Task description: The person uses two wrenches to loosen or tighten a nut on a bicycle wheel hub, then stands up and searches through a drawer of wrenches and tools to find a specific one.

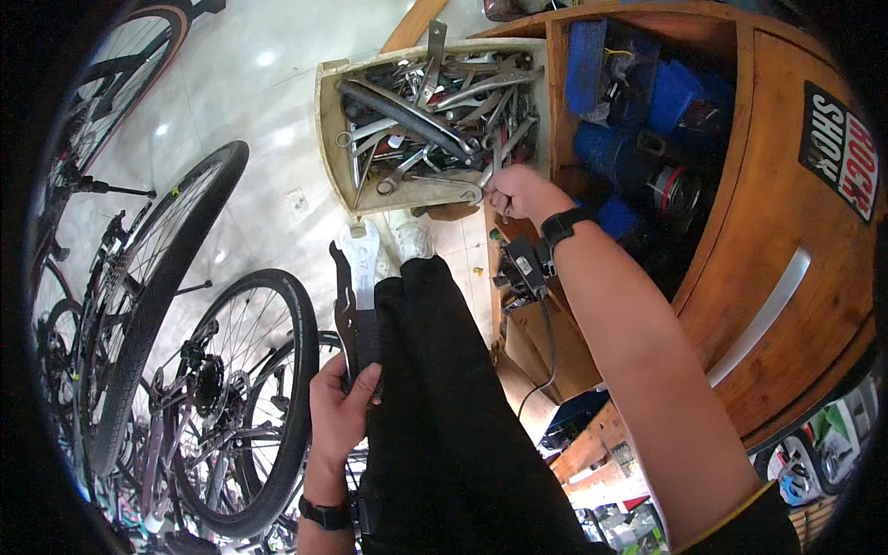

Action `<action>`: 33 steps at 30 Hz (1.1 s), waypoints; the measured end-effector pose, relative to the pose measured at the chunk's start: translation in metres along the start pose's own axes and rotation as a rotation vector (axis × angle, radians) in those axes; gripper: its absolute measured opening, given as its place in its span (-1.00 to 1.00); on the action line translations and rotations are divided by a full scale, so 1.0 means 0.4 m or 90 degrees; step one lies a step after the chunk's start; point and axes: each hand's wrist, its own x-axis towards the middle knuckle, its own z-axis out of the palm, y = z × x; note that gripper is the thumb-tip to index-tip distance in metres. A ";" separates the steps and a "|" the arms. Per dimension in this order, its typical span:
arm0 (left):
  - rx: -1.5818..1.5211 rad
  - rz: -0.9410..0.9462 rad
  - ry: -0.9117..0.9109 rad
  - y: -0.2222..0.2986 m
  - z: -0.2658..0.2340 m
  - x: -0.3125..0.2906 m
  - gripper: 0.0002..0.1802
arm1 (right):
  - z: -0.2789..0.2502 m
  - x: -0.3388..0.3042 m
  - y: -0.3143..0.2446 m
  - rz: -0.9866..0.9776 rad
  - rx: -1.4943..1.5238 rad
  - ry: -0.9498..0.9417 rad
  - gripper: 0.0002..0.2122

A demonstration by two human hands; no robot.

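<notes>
My left hand (pixel 340 407) is closed around flat wrenches held upright in front of my dark trousers. One is a broad silver open-ended wrench (pixel 361 254); beside it is a darker, slimmer flat tool (pixel 342 296). My right hand (pixel 520 194) is at the near right corner of a pulled-out drawer (pixel 331 148), its fingers curled on a silver wrench (pixel 492 171), partly hidden by the hand. Inside the drawer lies a jumble of wrenches and other hand tools, among them a long black-handled tool (pixel 407 113) on top.
The drawer juts from a wooden cabinet (pixel 777 120) on the right, where blue bins (pixel 587 69) fill an open shelf. A cable (pixel 553 342) hangs below my right wrist. Bicycles with black tyres (pixel 301 361) crowd the left. My shoe (pixel 412 236) is below the drawer.
</notes>
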 end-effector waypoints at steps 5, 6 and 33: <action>-0.007 0.025 0.008 -0.011 -0.018 -0.002 -0.85 | 0.006 0.009 0.008 0.003 0.098 -0.042 -0.87; 0.006 0.031 0.004 -0.012 -0.023 -0.004 -0.86 | 0.010 0.012 0.002 0.020 0.069 -0.055 -0.85; -0.014 0.084 0.063 -0.009 -0.063 -0.023 -0.89 | 0.298 -0.244 0.139 -0.150 0.217 -0.201 -0.89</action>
